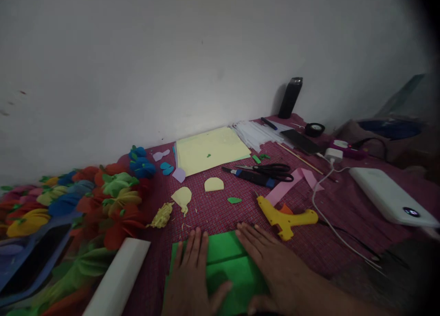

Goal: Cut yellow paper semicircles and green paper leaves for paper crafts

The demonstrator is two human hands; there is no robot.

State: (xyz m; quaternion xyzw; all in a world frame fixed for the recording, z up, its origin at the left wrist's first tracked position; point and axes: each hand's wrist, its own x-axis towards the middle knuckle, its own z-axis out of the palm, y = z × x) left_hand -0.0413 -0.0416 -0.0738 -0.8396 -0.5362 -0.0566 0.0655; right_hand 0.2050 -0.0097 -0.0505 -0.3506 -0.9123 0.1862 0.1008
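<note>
A green sheet of paper (225,249) lies at the near edge of the cloth, with a crease or overlapping edge running across it. My left hand (192,275) rests flat on its left side, fingers stretched forward and thumb out. On the right side of the sheet my right hand (264,256) also lies flat with its fingers extended. Just beyond the right hand is a yellow glue gun (285,217). A small green paper leaf (234,200) and a cream paper piece (213,184) lie ahead of the hands. Crumpled yellow paper (162,215) sits ahead of the left hand.
Colourful paper flowers (123,201) crowd the left, beside a white strip (118,279). Farther back lie cream sheets (211,149), scissors (271,169) and a cutter (254,177). A white power bank (388,194) with cables and a dark bottle (290,98) stand right.
</note>
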